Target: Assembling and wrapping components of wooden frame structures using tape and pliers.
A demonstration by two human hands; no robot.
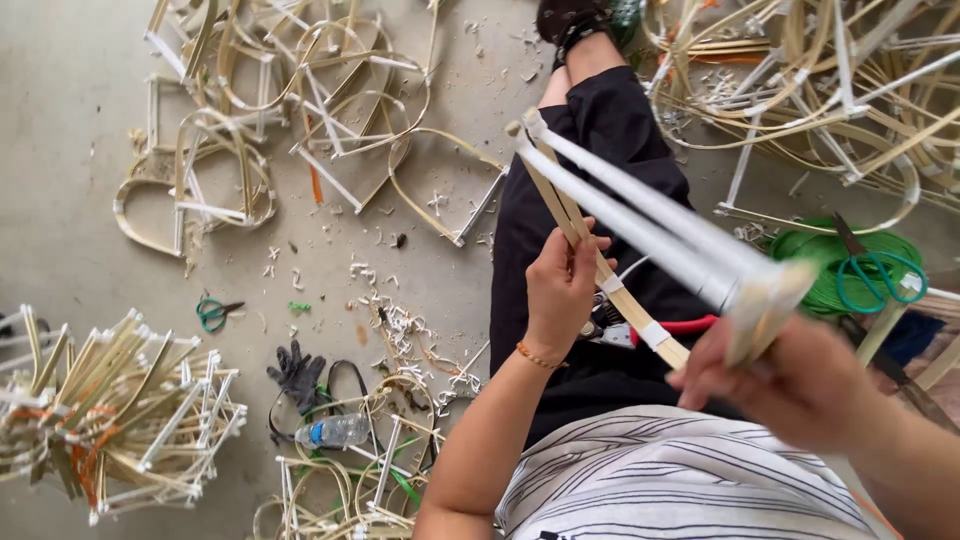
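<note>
centre right of the frame: a frame of sticks [640, 225], flat tan bamboo strips joined with white tape wraps, plus pale white-covered rods that fan from a joint near upper centre down to the right. it is held over the person's lap, above black trousers.

left hand [562, 290], centre of the frame, fingers closed around one tan strip partway along it, thumb on top. orange bracelet on that wrist. right hand [790, 385], lower right, blurred, fingers clamped on the bundled lower ends of the rods. red-handled pliers [665, 328] lie on the lap just under the strip, partly hidden.

floor [60, 150] is bare grey concrete, littered with white tape scraps and shavings around the centre. upper left: piles of curved bamboo hoops [250, 110] with white-taped joints. upper right: a bigger tangle of the same. left edge lower: stack of finished boxy stick frames [120, 410], some orange ties. small green scissors [212, 312] left of centre. dark glove [297, 375] and a clear plastic bottle [335, 431] lying flat, lower centre-left. right edge: coil of green cord [810, 270] with green-handled scissors [878, 272] on top. striped shirt at the bottom.
</note>
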